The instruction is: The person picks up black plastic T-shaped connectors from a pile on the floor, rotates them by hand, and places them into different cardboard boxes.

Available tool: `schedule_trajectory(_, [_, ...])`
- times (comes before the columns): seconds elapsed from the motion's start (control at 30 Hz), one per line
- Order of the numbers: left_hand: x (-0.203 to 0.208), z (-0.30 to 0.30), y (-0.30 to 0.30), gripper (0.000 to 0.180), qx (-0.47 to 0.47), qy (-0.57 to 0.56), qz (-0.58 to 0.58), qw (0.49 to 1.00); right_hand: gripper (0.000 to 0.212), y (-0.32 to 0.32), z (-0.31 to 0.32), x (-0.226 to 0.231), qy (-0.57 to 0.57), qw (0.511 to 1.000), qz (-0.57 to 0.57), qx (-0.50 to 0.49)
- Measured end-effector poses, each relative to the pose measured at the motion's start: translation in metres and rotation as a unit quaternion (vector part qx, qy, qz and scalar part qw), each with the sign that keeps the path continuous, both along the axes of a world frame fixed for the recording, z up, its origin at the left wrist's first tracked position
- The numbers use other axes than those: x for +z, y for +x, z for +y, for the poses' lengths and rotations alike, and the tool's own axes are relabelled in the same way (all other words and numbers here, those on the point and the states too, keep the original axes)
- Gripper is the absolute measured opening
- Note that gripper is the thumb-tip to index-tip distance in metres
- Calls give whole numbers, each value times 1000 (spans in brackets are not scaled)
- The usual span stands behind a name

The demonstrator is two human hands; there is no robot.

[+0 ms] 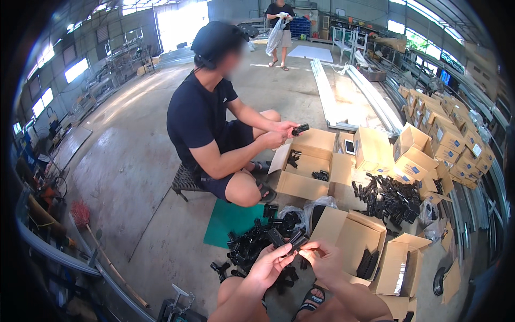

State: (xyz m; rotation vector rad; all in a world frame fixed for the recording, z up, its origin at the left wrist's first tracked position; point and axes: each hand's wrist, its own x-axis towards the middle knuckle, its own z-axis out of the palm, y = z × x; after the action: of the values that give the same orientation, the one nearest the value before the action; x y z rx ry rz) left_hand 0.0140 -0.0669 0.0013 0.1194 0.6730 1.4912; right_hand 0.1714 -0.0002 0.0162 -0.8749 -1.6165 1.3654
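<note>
My left hand [266, 268] is wrapped round a black plastic fitting [294, 242] with tube-like ends, held up above the floor. At the fitting's right end, the thumb and fingers of my right hand [322, 257] are pinched together. Whether they grip the fitting itself or a small piece is too small to tell. Below and left of my hands, a heap of similar black fittings [244, 247] lies partly on a green sheet [217, 217]. An open carton [336, 227] with a row of black parts [367, 264] inside stands right of my right hand.
A co-worker [201, 123] sits on a low stool, handling another black part [301, 129] over an open carton [304, 188]. Loose black pieces [394, 201] and stacked cartons [448, 131] lie to the right. A broom [107, 252] is at left; another person [280, 32] stands far back.
</note>
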Motion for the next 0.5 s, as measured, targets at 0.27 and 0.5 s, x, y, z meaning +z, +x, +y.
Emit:
schedule_trajectory(0.27, [3,3,6,24,16,2,26,1000,16,1,10,-15,-26,998,65,1])
schedule_trajectory(0.5, [-8,11,12,25,25,19,39,999,15,10,15,-20,8,1000,-23,15])
